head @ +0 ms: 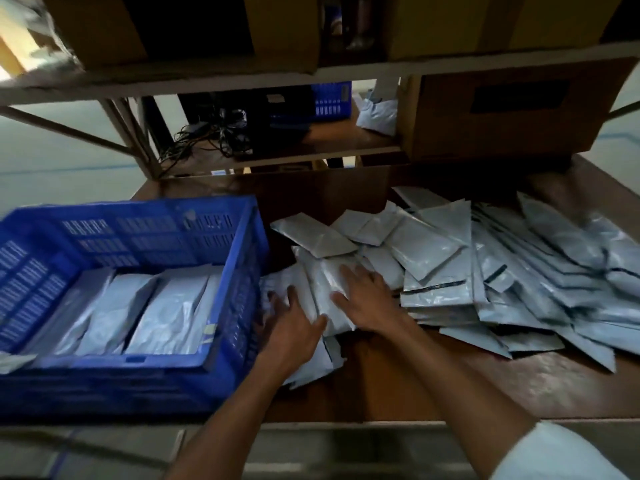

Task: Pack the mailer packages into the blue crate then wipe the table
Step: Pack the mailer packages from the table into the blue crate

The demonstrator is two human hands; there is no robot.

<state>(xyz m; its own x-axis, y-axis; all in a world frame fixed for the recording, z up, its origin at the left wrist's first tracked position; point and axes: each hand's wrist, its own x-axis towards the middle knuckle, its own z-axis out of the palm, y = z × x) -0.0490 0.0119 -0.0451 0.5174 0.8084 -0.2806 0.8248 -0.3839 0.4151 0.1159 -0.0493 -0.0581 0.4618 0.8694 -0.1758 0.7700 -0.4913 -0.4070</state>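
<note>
Surface: brown wooden table, dimly lit.
Right hand: laid flat with fingers spread on a mailer bundle; nothing is gripped.
Left hand: spread and relaxed, rested on the bundle's left edge.
Blue crate: set just left of the hands; packed mailers are lined up inside.
Loose mailers: heaped at right.
Far side: cardboard box, kept on a shelf.
</note>
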